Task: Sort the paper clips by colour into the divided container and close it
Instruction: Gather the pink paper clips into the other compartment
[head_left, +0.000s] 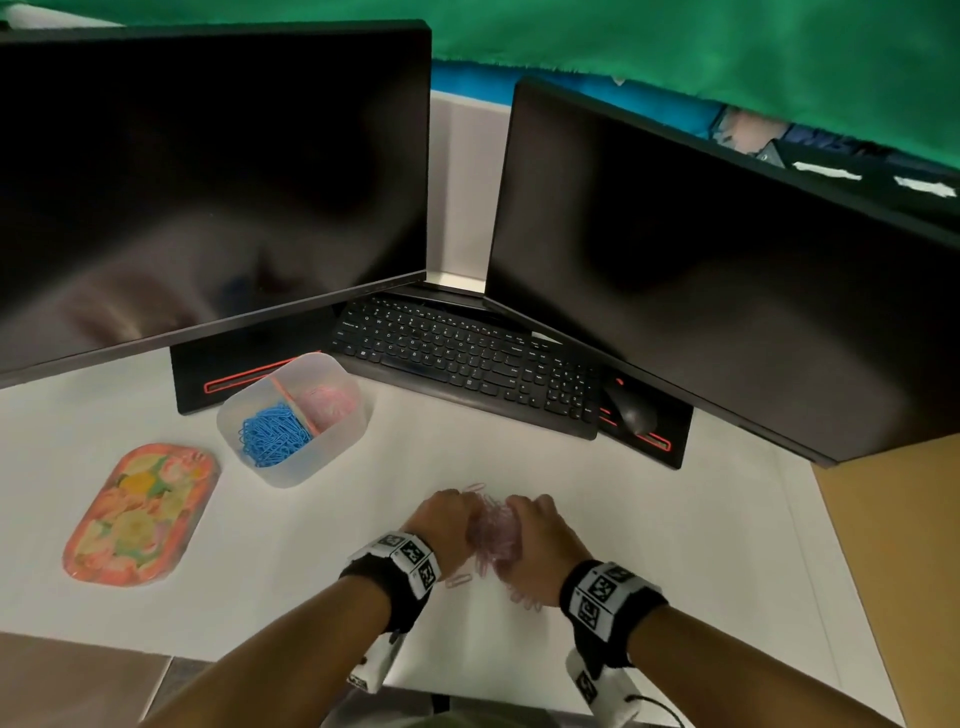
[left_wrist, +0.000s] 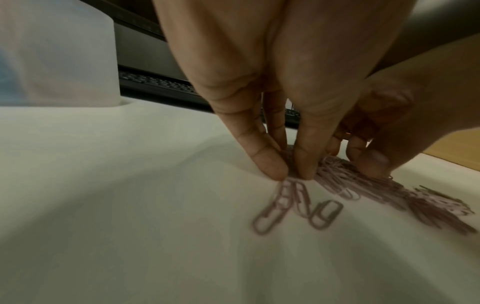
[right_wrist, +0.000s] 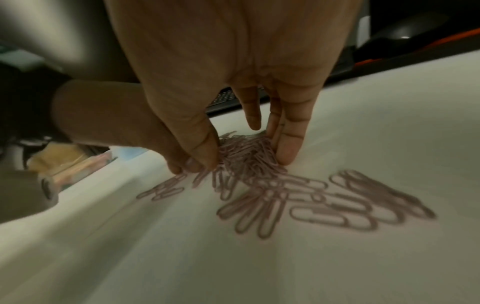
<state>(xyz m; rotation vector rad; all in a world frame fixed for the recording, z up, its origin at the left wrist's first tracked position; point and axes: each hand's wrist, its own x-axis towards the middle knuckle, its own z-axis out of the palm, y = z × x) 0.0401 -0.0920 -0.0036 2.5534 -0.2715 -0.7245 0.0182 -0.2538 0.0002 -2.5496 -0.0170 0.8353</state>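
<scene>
A heap of pink paper clips (head_left: 491, 535) lies on the white table between my two hands. My left hand (head_left: 457, 519) stands on its left side, thumb and a fingertip (left_wrist: 275, 170) pinched together on a few clips (left_wrist: 285, 197). My right hand (right_wrist: 246, 158) grips the middle of the heap (right_wrist: 246, 152), thumb on one side and fingers (right_wrist: 285, 152) on the other. More pink clips (right_wrist: 324, 203) lie spread flat nearer to me. The translucent divided container (head_left: 332, 457) stands open at the far left, with blue clips (head_left: 272, 431) in one half and pink clips (head_left: 327, 402) in the other.
The container's floral lid (head_left: 140, 512) lies flat to the left of the container. A black keyboard (head_left: 467, 364) and mouse (head_left: 631, 408) sit behind the work area under two dark monitors (head_left: 208, 182). A brown desk surface (head_left: 893, 545) shows past the white sheet's right edge.
</scene>
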